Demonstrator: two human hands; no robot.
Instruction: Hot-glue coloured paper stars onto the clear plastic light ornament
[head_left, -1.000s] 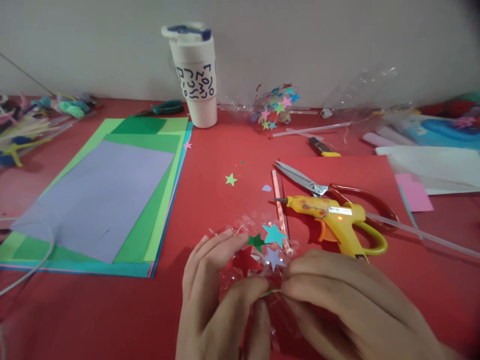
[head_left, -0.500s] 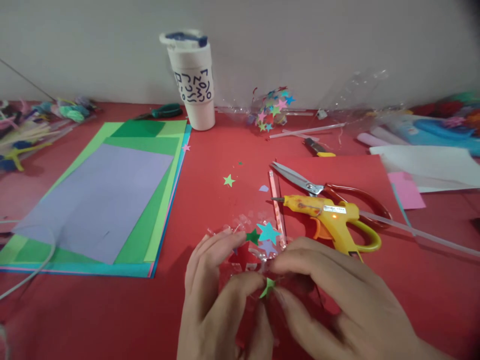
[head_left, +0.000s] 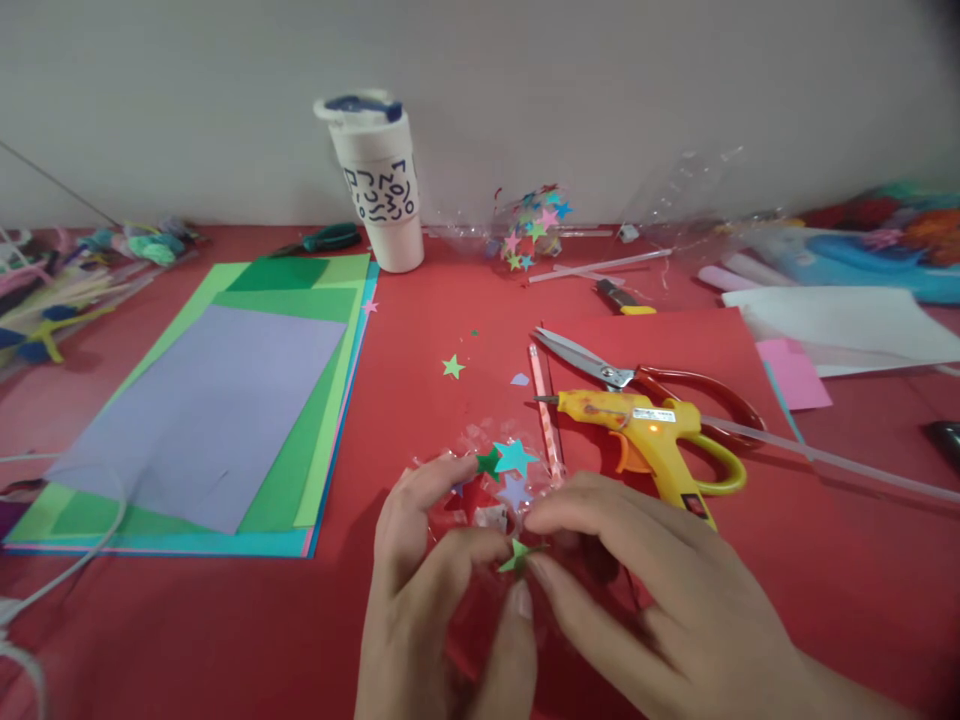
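My left hand (head_left: 420, 590) curves around a crinkly clear plastic piece (head_left: 480, 437), whose full shape my fingers hide. On the plastic sit a turquoise star (head_left: 514, 458), a dark green star (head_left: 489, 462) and a lilac star (head_left: 515, 492). A small light green paper star (head_left: 516, 555) is pinched between the thumb and forefinger of my right hand (head_left: 667, 600), right at the plastic and close to my left fingertips. Just beyond my right hand lies a yellow glue gun (head_left: 645, 420), its orange light on.
Red-handled scissors (head_left: 615, 376) and a pink patterned stick (head_left: 545, 410) lie by the glue gun. Coloured paper sheets (head_left: 217, 410) are stacked at left. Behind stand a white tumbler (head_left: 386, 200) and a star-covered clear ornament (head_left: 532, 230). A loose green star (head_left: 453, 367) lies mid-table.
The view has shifted slightly, so most things appear a little further left. Both hands stay close together at the plastic, and the light green star is still in my right fingers.
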